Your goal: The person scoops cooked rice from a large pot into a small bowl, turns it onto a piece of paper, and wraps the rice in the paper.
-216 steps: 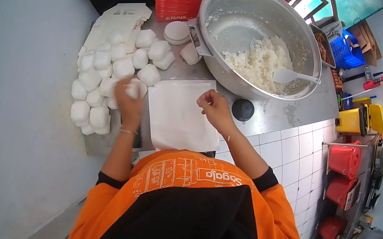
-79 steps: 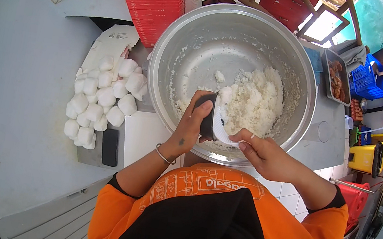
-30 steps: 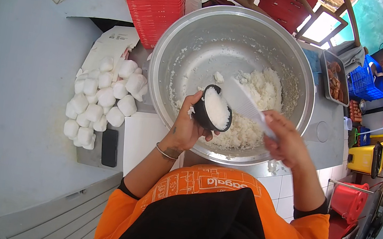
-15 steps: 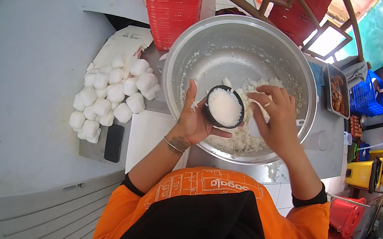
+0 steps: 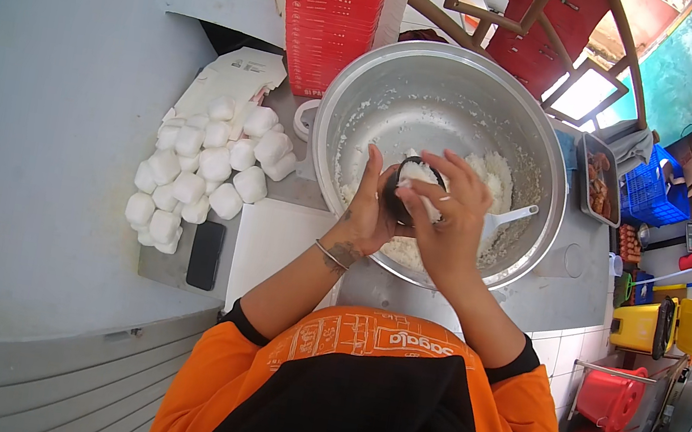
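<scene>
A small black bowl (image 5: 394, 198) packed with white rice (image 5: 421, 174) sits in my left hand (image 5: 371, 211), tilted toward the right. My left fingers wrap its outer side. Over the bowl's mouth, my right hand (image 5: 458, 225) curls its thumb and fingers round the rice; a few grains cling to the fingers. Both hands are above the near part of a large round metal pot (image 5: 393, 88). Loose rice (image 5: 493, 171) lies in the pot's right and near parts, partly hidden by my hands. A white spatula (image 5: 513, 215) leans there, its handle toward the right rim.
Left of the pot are several rounded white packets (image 5: 214, 163), a black phone (image 5: 206, 255) and white sheets (image 5: 282, 247). A tall stack of red boxes (image 5: 325, 32) stands behind. At the right are a metal tray (image 5: 592, 178) of brown food and a blue crate (image 5: 658, 189).
The bowl has tipped from facing up toward the right. My right hand has moved left from beside it onto the rice, uncovering the spatula's handle. The whole view has shifted slightly.
</scene>
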Tool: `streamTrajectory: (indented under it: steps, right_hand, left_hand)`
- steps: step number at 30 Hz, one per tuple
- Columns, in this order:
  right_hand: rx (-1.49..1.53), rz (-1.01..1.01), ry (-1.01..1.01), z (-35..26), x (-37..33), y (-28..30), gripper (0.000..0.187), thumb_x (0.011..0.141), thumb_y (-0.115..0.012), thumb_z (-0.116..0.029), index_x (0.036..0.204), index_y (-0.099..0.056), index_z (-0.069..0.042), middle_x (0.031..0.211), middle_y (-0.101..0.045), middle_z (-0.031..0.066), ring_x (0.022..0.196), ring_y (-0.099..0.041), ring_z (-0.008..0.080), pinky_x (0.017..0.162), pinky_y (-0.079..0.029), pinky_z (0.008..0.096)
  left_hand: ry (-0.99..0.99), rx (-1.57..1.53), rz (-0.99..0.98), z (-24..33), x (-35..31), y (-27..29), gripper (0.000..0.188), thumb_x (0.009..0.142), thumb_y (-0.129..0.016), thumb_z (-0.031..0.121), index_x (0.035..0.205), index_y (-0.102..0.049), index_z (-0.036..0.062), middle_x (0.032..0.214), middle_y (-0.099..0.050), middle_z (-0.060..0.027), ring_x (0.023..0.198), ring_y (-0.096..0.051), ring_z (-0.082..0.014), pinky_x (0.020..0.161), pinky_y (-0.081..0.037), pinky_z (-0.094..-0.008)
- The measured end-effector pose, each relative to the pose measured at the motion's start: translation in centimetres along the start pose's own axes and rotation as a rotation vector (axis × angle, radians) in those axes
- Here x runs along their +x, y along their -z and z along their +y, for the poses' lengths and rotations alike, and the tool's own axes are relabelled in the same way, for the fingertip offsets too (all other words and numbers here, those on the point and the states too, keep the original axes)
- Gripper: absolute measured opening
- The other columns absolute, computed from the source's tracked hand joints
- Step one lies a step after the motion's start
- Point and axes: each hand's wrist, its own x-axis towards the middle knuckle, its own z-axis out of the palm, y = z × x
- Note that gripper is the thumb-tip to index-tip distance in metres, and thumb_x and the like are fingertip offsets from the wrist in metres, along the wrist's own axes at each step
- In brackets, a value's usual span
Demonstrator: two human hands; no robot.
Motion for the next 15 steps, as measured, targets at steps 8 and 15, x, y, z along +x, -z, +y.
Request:
streamTrajectory:
  steps: [8, 15]
  right_hand:
    - [-0.648, -0.201, -0.043, -2.2, -3.8, 1.4, 0.056, 0.090, -0.064, -0.037, 0.142, -0.051, -0.023, 0.159, -0.032, 0.0051, 0.148, -0.024, 0.0297, 0.114, 0.004, 0.0621]
    - [-0.785, -0.197, 0.006, -6.1, -4.6, 2.7, 0.057, 0.084, -0.069, -0.047, 0.138, -0.054, -0.038, 0.159, -0.033, 0.0002, 0.150, -0.020, 0.0311, 0.113, 0.013, 0.0637]
  left_hand:
    - [-0.032, -0.061, -0.044, -0.5, 1.4, 1.5, 0.084, 0.089, -0.037, 0.079, 0.135, -0.046, 0.0087, 0.126, -0.059, -0.0114, 0.115, -0.061, -0.0229, 0.096, -0.053, -0.0479]
    - [-0.005, -0.049, -0.021, 2.6, -2.1, 0.9, 0.085, 0.088, -0.038, 0.079, 0.136, -0.045, 0.0095, 0.127, -0.059, -0.0117, 0.113, -0.062, -0.0235, 0.095, -0.054, -0.0486]
